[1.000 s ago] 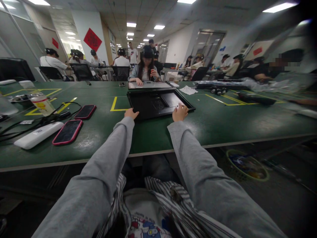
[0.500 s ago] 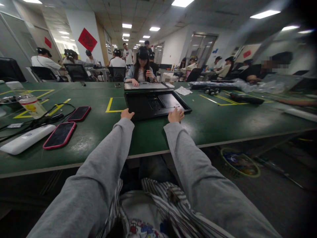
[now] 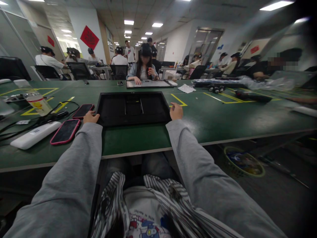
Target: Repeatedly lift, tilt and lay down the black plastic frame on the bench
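A black rectangular tray-like panel point(image 3: 112, 107) with a raised rim lies on the green table in front of me, a recessed section at its middle. At its left edge, my left hand point(image 3: 90, 117) is closed with the fingers at the rim. The opposite edge has my right hand point(image 3: 176, 111) on it, fingers curled against the side. Both hands' undersides are hidden. Two phones with red-pink cases, one nearer point(image 3: 65, 131) and one farther point(image 3: 83, 111), lie beside my left hand.
A white power bank point(image 3: 36, 135), black cables and a plastic bottle point(image 3: 37, 100) are at the left. Across the table, a person point(image 3: 143, 67) rests a hand on a flat light-coloured panel point(image 3: 148, 84). A crumpled tissue point(image 3: 186, 88) lies right of it. A basket point(image 3: 244, 161) stands below the table.
The black panel has turned square to me and moved left, away from the far panel. My left hand has moved left along with it; my right hand is now at its right edge.
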`<state>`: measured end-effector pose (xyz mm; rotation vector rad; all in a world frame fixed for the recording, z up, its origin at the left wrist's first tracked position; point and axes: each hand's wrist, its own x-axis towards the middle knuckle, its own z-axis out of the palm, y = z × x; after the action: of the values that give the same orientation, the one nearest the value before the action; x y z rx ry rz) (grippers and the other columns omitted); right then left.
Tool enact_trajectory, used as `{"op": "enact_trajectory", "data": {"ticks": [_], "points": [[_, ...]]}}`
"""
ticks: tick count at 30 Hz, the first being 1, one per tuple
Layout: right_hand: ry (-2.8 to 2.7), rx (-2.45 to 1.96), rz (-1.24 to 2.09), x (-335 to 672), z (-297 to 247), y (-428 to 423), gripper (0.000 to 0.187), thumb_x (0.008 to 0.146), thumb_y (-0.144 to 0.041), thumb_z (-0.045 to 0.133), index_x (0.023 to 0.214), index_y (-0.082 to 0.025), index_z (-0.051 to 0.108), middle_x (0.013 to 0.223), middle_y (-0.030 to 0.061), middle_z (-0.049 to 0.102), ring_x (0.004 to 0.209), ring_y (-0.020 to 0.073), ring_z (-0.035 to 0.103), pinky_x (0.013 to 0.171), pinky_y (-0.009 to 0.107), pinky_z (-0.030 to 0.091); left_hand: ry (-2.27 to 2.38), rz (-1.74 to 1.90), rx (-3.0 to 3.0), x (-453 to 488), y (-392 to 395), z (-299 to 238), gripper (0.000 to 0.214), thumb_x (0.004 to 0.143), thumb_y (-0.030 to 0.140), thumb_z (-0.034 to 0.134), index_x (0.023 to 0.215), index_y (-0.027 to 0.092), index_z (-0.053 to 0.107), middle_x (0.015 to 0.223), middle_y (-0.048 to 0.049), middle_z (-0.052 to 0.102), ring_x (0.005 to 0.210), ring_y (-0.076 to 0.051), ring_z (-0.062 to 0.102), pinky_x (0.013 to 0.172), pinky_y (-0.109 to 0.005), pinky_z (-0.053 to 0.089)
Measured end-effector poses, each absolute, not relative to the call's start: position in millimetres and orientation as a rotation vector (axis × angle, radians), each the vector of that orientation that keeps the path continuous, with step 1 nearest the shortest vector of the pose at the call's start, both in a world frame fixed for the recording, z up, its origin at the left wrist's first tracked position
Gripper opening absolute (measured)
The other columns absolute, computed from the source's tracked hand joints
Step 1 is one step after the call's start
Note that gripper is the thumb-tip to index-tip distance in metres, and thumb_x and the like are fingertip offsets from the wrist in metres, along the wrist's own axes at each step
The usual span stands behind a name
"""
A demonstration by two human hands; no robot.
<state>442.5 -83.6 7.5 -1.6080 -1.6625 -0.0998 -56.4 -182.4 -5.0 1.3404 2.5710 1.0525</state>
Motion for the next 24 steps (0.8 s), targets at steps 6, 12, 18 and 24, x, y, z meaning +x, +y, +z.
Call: {"op": "enact_trajectory", "data": {"ticks": [6, 12, 18, 24], "points": [[-1.718, -1.701, 0.193, 444.5, -2.7, -74.4, 0.046, 0.089, -0.029, 0.045, 0.133, -0.016, 0.051, 0.118, 0.0132, 0.066, 0.110, 0.0261, 0.058, 0.095, 0.041, 0.044, 2.552, 1.061, 1.358, -52.2, -182.9, -4.1, 0.055, 0.076, 0.042, 0.061, 0.126, 0.018, 0.058, 0.119, -0.0103, 0.066, 0.111, -0.023, 0.061, 0.097, -0.032, 0.044], [-1.817, -1.711, 0.223, 444.7, -5.8, -78.1, 0.061, 0.083, -0.019, 0.050, 0.143, -0.013, 0.039, 0.129, 0.0153, 0.060, 0.115, 0.0283, 0.057, 0.099, 0.045, 0.044, 2.586, 0.966, 1.392, -42.0, -191.9, 1.1, 0.052, 0.079, 0.037, 0.058, 0.127, 0.016, 0.055, 0.119, -0.0115, 0.066, 0.113, -0.025, 0.059, 0.098, -0.035, 0.044], [-1.826, -1.592, 0.239, 462.9, -18.1, -94.3, 0.062, 0.081, -0.014, 0.047, 0.143, -0.013, 0.040, 0.127, 0.0131, 0.062, 0.115, 0.0286, 0.058, 0.102, 0.049, 0.043, 2.633, 0.809, 1.496, -32.1, -213.7, 1.5, 0.052, 0.081, 0.039, 0.054, 0.128, 0.017, 0.050, 0.119, -0.0133, 0.065, 0.114, -0.029, 0.058, 0.096, -0.040, 0.044], [-1.773, -1.583, 0.147, 467.8, -16.5, -108.0, 0.054, 0.087, -0.020, 0.041, 0.140, -0.012, 0.046, 0.128, 0.0151, 0.061, 0.118, 0.0300, 0.056, 0.102, 0.048, 0.043, 2.673, 0.859, 1.756, -26.9, -218.7, 3.1, 0.043, 0.084, 0.036, 0.047, 0.121, 0.016, 0.058, 0.126, -0.0145, 0.061, 0.119, -0.030, 0.054, 0.100, -0.043, 0.041]]}}
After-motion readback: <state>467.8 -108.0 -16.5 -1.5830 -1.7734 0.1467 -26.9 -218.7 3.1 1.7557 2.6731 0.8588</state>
